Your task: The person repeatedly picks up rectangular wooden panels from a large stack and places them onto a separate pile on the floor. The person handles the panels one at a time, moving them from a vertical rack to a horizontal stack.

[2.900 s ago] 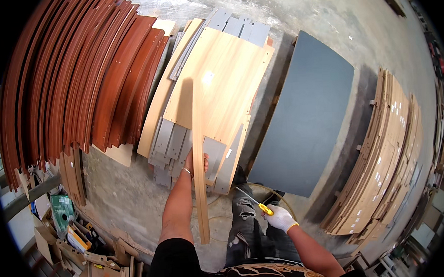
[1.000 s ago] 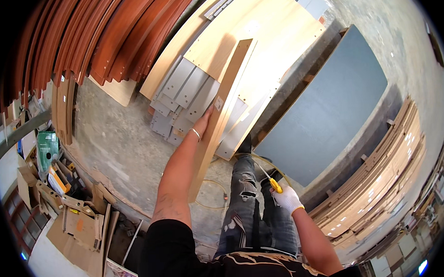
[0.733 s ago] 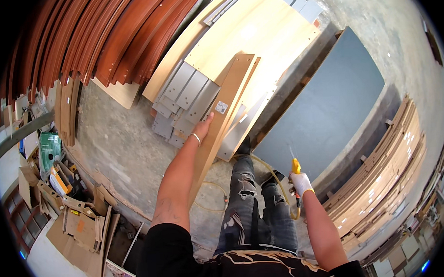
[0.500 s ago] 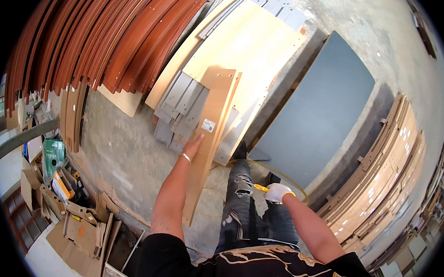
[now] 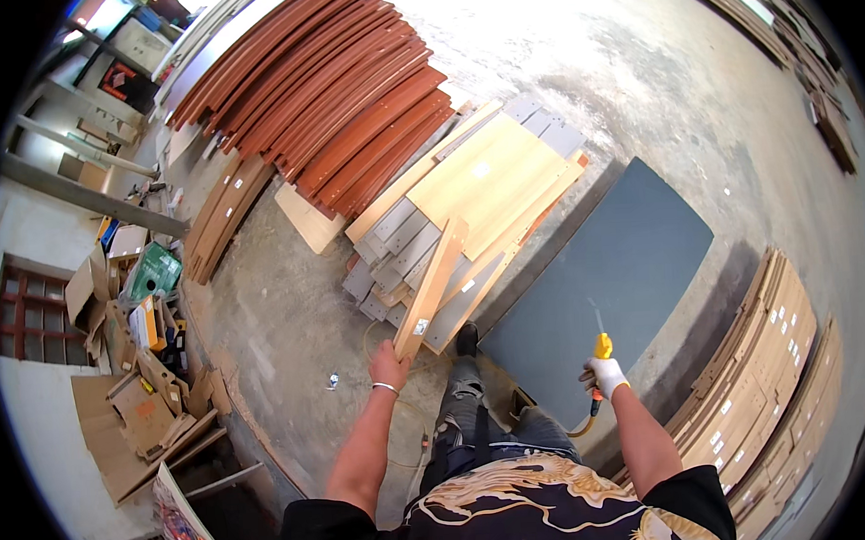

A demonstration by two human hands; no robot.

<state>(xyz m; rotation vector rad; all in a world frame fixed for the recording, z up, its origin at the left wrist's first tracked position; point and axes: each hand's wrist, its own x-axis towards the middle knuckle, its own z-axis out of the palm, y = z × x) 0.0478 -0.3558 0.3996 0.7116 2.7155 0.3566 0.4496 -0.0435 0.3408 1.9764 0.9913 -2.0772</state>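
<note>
My left hand (image 5: 386,366) is bare and closed round the near end of a long narrow light-wood board (image 5: 439,274), beside a small white label. The board's far end reaches over the stack of panels. My right hand (image 5: 606,372), in a white glove, grips a yellow air blow gun (image 5: 604,346). Its thin nozzle points away from me above a large dark grey panel (image 5: 610,253), and an orange-ended hose (image 5: 591,417) hangs from its handle. Ahead of my left hand lies the stack of light-wood panels (image 5: 491,176) with grey pieces (image 5: 407,242) among them.
Rows of reddish-brown boards (image 5: 338,100) stand beyond the stack at the left. Stacked brown boards (image 5: 745,362) lie along the right. Cardboard scraps (image 5: 140,413) and a green package (image 5: 156,272) are piled by the left wall. A thin hose (image 5: 402,462) trails across the concrete floor near my legs.
The view has shifted, showing more of the far floor. My right hand has moved forward and right with the blow gun, now over the grey panel. My left hand holds the board nearer its end.
</note>
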